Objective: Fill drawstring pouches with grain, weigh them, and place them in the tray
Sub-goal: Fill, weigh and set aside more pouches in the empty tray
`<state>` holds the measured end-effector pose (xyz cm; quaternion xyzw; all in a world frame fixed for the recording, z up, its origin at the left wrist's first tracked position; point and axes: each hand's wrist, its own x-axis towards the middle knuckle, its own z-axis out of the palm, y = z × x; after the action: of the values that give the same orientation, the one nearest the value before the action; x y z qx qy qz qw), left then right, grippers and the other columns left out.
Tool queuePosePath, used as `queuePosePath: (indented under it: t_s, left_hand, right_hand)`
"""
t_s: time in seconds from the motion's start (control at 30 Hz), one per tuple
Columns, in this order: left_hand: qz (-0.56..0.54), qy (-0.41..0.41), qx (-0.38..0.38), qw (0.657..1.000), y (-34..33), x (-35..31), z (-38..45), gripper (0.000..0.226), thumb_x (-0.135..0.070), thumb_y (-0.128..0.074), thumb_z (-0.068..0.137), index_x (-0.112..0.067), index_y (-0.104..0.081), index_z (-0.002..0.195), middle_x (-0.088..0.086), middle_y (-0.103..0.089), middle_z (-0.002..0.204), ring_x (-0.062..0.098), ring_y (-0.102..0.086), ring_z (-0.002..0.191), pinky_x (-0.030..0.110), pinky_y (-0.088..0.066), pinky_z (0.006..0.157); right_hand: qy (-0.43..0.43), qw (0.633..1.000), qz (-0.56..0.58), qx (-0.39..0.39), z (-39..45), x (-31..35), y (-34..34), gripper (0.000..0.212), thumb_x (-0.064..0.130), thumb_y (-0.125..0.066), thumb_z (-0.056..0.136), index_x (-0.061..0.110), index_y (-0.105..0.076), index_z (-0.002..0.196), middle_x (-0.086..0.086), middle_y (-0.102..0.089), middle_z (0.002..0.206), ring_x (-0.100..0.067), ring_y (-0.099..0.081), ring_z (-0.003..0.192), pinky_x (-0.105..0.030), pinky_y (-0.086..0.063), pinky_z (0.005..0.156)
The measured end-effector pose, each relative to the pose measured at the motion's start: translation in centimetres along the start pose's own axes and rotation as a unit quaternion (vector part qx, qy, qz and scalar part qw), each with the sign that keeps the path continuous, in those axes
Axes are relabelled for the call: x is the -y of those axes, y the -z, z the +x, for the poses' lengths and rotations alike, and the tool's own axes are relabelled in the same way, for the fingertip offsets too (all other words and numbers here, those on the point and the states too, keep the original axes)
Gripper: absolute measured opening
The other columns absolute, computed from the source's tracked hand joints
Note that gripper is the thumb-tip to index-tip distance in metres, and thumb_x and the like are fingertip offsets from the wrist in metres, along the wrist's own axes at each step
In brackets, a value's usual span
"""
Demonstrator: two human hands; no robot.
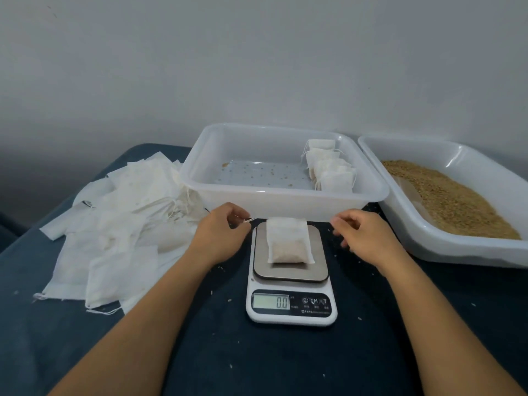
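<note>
Filled pouch [289, 241] lies on the scale [291, 281]; left hand [220, 235] pinches its drawstring [248, 220], right hand [361, 234] curled, grip empty. Let go at 9 o'clock so the reading settles.

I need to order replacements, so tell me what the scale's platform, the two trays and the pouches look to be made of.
Scale platform: probably brushed steel, grey with a dull sheen. Body of the scale: glossy white plastic. Pouch tray and grain tray: translucent white plastic; light glints on the rims. Filled pouch and empty pouches: thin, matte white fabric, possibly non-woven, with string ties.
</note>
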<state>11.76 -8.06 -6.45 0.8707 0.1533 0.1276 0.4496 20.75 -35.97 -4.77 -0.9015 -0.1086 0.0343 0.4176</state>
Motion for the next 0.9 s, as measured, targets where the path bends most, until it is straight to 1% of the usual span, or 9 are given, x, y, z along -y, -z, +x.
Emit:
queuePosePath:
  t_s: [0.07, 0.13, 0.2, 0.3, 0.43, 0.67, 0.77, 0.83, 0.9]
  left_hand:
    - [0.021, 0.015, -0.005, 1.0, 0.1, 0.7, 0.4, 0.011, -0.024, -0.069, 0.093, -0.034, -0.066, 0.092, -0.014, -0.068, 0.085, -0.001, -0.061, 0.082, 0.014, -0.041, 0.068]
    - [0.029, 0.02, -0.006, 0.999, 0.1, 1.1, 0.7, 0.011, -0.021, -0.07, 0.092, -0.032, -0.068, 0.092, -0.014, -0.069, 0.083, 0.003, -0.063, 0.083, 0.02, -0.044, 0.073]
    - [0.036, 0.016, -0.004, 0.999, 0.0, 1.2, 0.9, 0.013, -0.022, -0.071, 0.092, -0.034, -0.067, 0.089, -0.015, -0.07, 0.081, 0.002, -0.064, 0.082, 0.025, -0.045, 0.079]
    - [0.053, 0.008, 0.002, 0.999, -0.3, 1.2, 0.9, 0.016, -0.025, -0.072, 0.092, -0.037, -0.064, 0.085, -0.02, -0.068, 0.078, -0.003, -0.061, 0.079, 0.025, -0.045, 0.08]
    - [0.061, 0.008, 0.003, 0.998, -0.4, 1.2, 0.9, 0.011, -0.026, -0.072, 0.092, -0.036, -0.066, 0.09, -0.022, -0.068, 0.077, 0.003, -0.063, 0.083, 0.027, -0.046, 0.083]
    - [0.067, 0.009, 0.007, 0.998, -0.4, 1.1, 0.7, 0.014, -0.027, -0.07, 0.093, -0.037, -0.064, 0.088, -0.022, -0.07, 0.08, 0.008, -0.065, 0.088, 0.029, -0.048, 0.086]
    - [0.065, 0.011, 0.007, 0.998, -0.4, 1.1, 0.7, 0.014, -0.027, -0.07, 0.093, -0.037, -0.064, 0.087, -0.022, -0.071, 0.081, 0.008, -0.066, 0.089, 0.029, -0.048, 0.086]
    - [0.065, 0.013, 0.008, 0.998, -0.4, 1.1, 0.7, 0.013, -0.028, -0.07, 0.093, -0.038, -0.064, 0.088, -0.022, -0.071, 0.081, 0.008, -0.066, 0.089, 0.029, -0.048, 0.086]
    - [0.066, 0.013, 0.009, 0.998, -0.4, 1.0, 0.7, 0.013, -0.028, -0.07, 0.093, -0.037, -0.064, 0.088, -0.022, -0.071, 0.081, 0.008, -0.066, 0.089, 0.029, -0.048, 0.084]
  right_hand:
    - [-0.026, 1.0, -0.01, 0.0, 0.5, -1.0, -0.5, 0.011, 0.036, -0.064, 0.099, 0.03, -0.073, 0.097, 0.012, -0.074, 0.077, -0.001, -0.069, 0.06, -0.026, -0.051, 0.062]
    - [-0.028, 1.0, -0.012, -0.003, 0.9, -1.6, -0.9, 0.012, 0.035, -0.066, 0.098, 0.03, -0.074, 0.09, 0.017, -0.073, 0.072, -0.001, -0.067, 0.057, -0.026, -0.05, 0.061]
    - [-0.021, 1.0, 0.0, -0.007, 1.1, -1.8, -1.2, 0.012, 0.035, -0.066, 0.098, 0.032, -0.074, 0.09, 0.022, -0.072, 0.073, 0.0, -0.065, 0.055, -0.026, -0.049, 0.059]
    - [-0.008, 1.0, -0.003, -0.007, 1.4, -2.0, -1.5, 0.01, 0.036, -0.066, 0.098, 0.034, -0.073, 0.091, 0.023, -0.072, 0.073, 0.004, -0.063, 0.054, -0.027, -0.048, 0.062]
    - [-0.001, 1.0, -0.017, -0.005, 1.7, -2.2, -1.6, 0.013, 0.035, -0.066, 0.098, 0.034, -0.073, 0.086, 0.018, -0.074, 0.073, 0.003, -0.061, 0.055, -0.028, -0.048, 0.068]
    - [0.003, 1.0, -0.019, 0.004, 1.6, -2.3, -1.6, 0.015, 0.035, -0.066, 0.098, 0.033, -0.074, 0.084, 0.018, -0.074, 0.074, 0.009, -0.059, 0.053, -0.029, -0.047, 0.069]
    - [0.011, 1.0, -0.012, -0.009, 1.4, -2.1, -1.5, 0.015, 0.036, -0.067, 0.097, 0.034, -0.073, 0.084, 0.016, -0.074, 0.073, 0.006, -0.061, 0.057, -0.027, -0.046, 0.068]
    - [0.032, 0.999, -0.006, -0.035, 1.1, -1.7, -1.4, 0.017, 0.041, -0.066, 0.097, 0.035, -0.075, 0.084, 0.014, -0.072, 0.075, -0.001, -0.064, 0.067, -0.026, -0.044, 0.066]
    - [0.066, 0.997, 0.008, -0.043, 0.8, -1.0, -1.4, 0.022, 0.045, -0.063, 0.098, 0.035, -0.078, 0.085, 0.017, -0.073, 0.08, -0.002, -0.066, 0.076, -0.024, -0.046, 0.068]
